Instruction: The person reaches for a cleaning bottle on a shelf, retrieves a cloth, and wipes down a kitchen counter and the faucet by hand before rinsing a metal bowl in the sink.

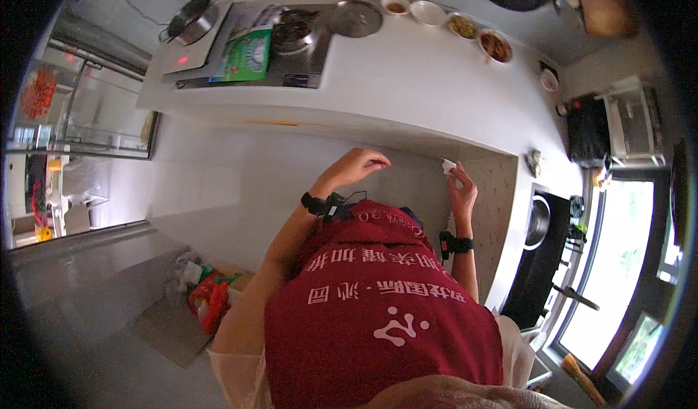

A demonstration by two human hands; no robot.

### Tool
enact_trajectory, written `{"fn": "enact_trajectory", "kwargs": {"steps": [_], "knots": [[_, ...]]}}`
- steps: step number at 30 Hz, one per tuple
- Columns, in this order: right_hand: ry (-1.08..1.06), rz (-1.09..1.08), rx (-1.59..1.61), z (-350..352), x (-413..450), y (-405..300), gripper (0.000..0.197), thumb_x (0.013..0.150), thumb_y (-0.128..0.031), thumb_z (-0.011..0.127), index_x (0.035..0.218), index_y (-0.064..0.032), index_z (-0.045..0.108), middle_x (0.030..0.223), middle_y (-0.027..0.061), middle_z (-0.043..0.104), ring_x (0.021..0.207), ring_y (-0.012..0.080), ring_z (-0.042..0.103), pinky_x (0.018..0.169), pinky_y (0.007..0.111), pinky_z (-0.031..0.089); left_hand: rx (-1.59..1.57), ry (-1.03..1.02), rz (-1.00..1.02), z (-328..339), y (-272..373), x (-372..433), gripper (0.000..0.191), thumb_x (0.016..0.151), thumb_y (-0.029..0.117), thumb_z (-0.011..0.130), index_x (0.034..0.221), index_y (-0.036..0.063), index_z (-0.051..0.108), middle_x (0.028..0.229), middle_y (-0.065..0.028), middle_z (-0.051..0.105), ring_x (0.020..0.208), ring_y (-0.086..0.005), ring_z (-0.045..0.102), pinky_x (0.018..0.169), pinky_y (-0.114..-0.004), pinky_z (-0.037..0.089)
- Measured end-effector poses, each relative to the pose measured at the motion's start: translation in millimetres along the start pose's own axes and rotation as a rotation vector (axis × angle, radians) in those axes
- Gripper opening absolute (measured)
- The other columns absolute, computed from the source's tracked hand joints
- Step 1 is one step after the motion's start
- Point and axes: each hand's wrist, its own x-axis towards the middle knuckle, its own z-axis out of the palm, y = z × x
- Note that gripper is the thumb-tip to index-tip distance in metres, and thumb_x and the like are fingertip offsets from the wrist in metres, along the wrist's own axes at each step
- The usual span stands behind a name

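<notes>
My right hand (462, 186) pinches a small white piece of what looks like tissue or paper (449, 166) between thumb and fingers. It hangs beside the speckled side panel (493, 202) of the counter, below the worktop's front edge. To its left, my left hand (360, 164) is raised over the front of my dark red apron (381, 300), palm turned down. Its fingers bend loosely, with a small gap to the thumb and nothing visible in between. Both wrists wear black straps. White writing and a logo mark the apron.
Along the white counter (403, 76) stand a steel pot (191, 22), a green packet (248, 54), a round lid (357, 18) and several bowls, one with brown food (495, 47). A black hob (537, 267) lies right. Bags (210, 300) sit on the floor, left.
</notes>
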Motion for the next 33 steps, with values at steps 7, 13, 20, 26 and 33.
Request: {"fn": "enact_trajectory", "kwargs": {"steps": [7, 13, 20, 26, 33], "knots": [[-0.205, -0.099, 0.078, 95, 35, -98, 0.028, 0.093, -0.013, 0.072, 0.118, -0.0002, 0.073, 0.137, 0.0158, 0.065, 0.126, 0.0271, 0.064, 0.106, 0.039, 0.049, -0.088, 0.281, -0.036, -82, -45, -87, 0.025, 0.098, 0.013, 0.067, 0.12, 0.0037, 0.071, 0.116, -0.0123, 0.075, 0.106, -0.0248, 0.072, 0.091, -0.036, 0.056], [-0.295, -0.21, -0.003, 125, 63, -116, 0.029, 0.092, -0.012, 0.072, 0.118, -0.0005, 0.074, 0.137, 0.0163, 0.065, 0.126, 0.0285, 0.064, 0.107, 0.039, 0.048, 0.057, 0.675, -0.054, -108, -50, -119, 0.027, 0.095, 0.008, 0.068, 0.121, 0.0037, 0.07, 0.117, -0.0138, 0.073, 0.1, -0.0248, 0.072, 0.088, -0.038, 0.056], [-0.262, -0.191, 0.089, 175, 95, -162, 0.025, 0.088, -0.009, 0.073, 0.112, -0.0027, 0.076, 0.135, 0.0191, 0.065, 0.127, 0.0317, 0.063, 0.107, 0.039, 0.049, 0.293, 1.062, -0.067, -232, -58, -165, 0.032, 0.093, 0.008, 0.07, 0.125, 0.0072, 0.068, 0.117, -0.0116, 0.07, 0.102, -0.0249, 0.067, 0.089, -0.036, 0.054], [-0.263, -0.271, 0.085, 183, 103, -152, 0.025, 0.087, -0.007, 0.075, 0.112, -0.0015, 0.076, 0.135, 0.0183, 0.066, 0.124, 0.0289, 0.066, 0.103, 0.037, 0.051, 0.553, 1.161, -0.196, -274, -63, -199, 0.043, 0.09, 0.006, 0.072, 0.132, 0.0128, 0.065, 0.132, -0.0126, 0.064, 0.12, -0.0301, 0.061, 0.094, -0.041, 0.054], [-0.275, -0.223, 0.078, 170, 98, -169, 0.025, 0.086, -0.007, 0.077, 0.111, -0.0007, 0.076, 0.136, 0.0177, 0.066, 0.127, 0.0282, 0.063, 0.106, 0.038, 0.048, 0.829, 1.111, -0.312, -326, -87, -193, 0.066, 0.088, 0.01, 0.076, 0.147, 0.028, 0.054, 0.153, -0.0139, 0.042, 0.123, -0.033, 0.056, 0.1, -0.045, 0.051]]}}
